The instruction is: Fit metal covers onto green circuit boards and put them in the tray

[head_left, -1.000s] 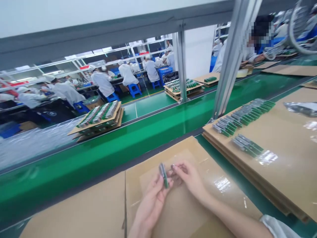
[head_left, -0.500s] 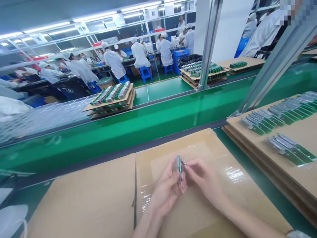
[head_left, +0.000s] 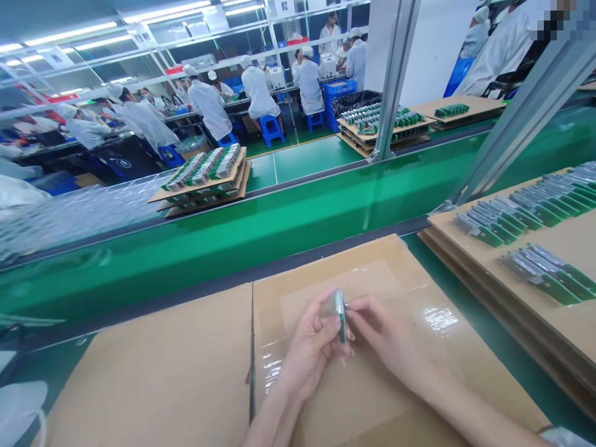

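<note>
My left hand [head_left: 310, 354] is closed around a small green circuit board [head_left: 343, 329] with a silvery metal part along its upper end. The board stands nearly upright on its edge, above a taped cardboard sheet [head_left: 372, 397]. From the right side, the thumb and forefinger of my right hand [head_left: 388, 338] pinch together at the board's face. A tiny dark bit shows at those fingertips, too small to name. Fingers hide much of the board's left side.
Stacked cardboard at right carries rows of similar boards [head_left: 554, 273]. A second cardboard sheet [head_left: 162, 366] lies left. Beyond a green conveyor belt [head_left: 279, 217] stand a board stack [head_left: 205, 171] and a metal post [head_left: 393, 81]. Co-workers in white sit farther back. A white object [head_left: 21, 403] is lower left.
The board has turned slightly, so more of its face shows. Both hands stay close together on it. The view has shifted a little.
</note>
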A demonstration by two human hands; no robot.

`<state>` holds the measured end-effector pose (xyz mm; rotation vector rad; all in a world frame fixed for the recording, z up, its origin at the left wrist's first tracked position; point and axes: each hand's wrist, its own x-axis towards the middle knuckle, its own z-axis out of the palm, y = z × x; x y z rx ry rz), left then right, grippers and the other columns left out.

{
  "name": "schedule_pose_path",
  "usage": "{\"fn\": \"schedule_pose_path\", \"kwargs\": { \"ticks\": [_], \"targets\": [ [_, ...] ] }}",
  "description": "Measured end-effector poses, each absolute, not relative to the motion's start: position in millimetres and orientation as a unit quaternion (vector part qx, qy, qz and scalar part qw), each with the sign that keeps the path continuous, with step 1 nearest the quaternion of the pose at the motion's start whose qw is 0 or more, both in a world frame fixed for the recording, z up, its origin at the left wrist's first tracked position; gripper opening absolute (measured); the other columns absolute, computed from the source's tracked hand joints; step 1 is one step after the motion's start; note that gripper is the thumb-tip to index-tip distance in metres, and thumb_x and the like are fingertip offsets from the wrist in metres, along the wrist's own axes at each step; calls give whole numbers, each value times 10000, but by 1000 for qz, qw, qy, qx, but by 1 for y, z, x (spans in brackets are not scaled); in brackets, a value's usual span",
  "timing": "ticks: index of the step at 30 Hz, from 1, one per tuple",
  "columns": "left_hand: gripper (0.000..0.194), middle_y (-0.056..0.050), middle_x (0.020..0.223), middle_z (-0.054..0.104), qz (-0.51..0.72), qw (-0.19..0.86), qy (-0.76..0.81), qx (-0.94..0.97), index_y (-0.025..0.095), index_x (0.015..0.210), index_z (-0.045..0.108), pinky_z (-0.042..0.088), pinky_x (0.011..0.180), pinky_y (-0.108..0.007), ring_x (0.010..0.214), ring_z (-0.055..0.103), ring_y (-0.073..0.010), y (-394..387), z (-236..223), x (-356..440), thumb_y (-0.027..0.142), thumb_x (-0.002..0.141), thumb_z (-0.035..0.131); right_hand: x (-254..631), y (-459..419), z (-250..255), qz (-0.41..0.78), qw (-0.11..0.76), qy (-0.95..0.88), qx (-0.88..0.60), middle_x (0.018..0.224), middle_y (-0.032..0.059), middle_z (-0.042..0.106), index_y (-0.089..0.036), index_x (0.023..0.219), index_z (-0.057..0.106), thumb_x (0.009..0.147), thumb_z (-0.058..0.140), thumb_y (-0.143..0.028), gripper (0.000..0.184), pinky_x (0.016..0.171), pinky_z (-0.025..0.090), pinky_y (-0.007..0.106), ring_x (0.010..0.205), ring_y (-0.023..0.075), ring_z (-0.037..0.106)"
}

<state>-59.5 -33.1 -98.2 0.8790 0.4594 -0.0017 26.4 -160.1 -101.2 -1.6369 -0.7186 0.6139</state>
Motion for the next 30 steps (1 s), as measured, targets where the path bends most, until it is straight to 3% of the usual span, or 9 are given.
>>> {"fn": "schedule_pose_path", "kwargs": {
  "ticks": [5,9,12,18,30],
  "targets": [
    [817,-55,674,714,25,845,240,477,150,1407,300,525,478,-263,508,653,-173,-33,-89,-57,295,734,741,31,-158,-111,346,683,-235,-599,620,-34,577,-220,866,599,854,550,-459,244,595,496,288,564,139,580],
    [840,-44,646,724,59,822,261,503,134,1390,350,560,501,-306,522,674,-205,-35,-90,-56,314,688,775,35,-158,-110,397,711,-177,-553,744,12,670,-205,881,678,774,646,-376,204,680,491,295,683,155,600],
    [791,-10,614,714,89,799,282,524,136,1348,431,581,531,-318,495,663,-184,-40,-91,-56,334,668,784,36,-157,-102,444,710,-139,-529,812,32,700,-194,895,701,742,646,-274,181,718,464,291,714,158,600],
    [703,47,543,660,108,768,304,552,204,1291,535,578,552,-269,544,647,-149,-46,-92,-57,323,647,792,35,-156,-92,468,692,-117,-537,787,43,705,-190,859,714,698,637,-237,185,700,444,294,709,177,606],
    [610,47,540,651,112,771,279,561,240,1271,556,604,599,-314,569,623,-145,-48,-95,-58,265,692,748,37,-159,-101,465,705,-108,-524,785,26,715,-199,821,723,689,643,-182,156,653,443,262,668,143,586]
  ]
}}
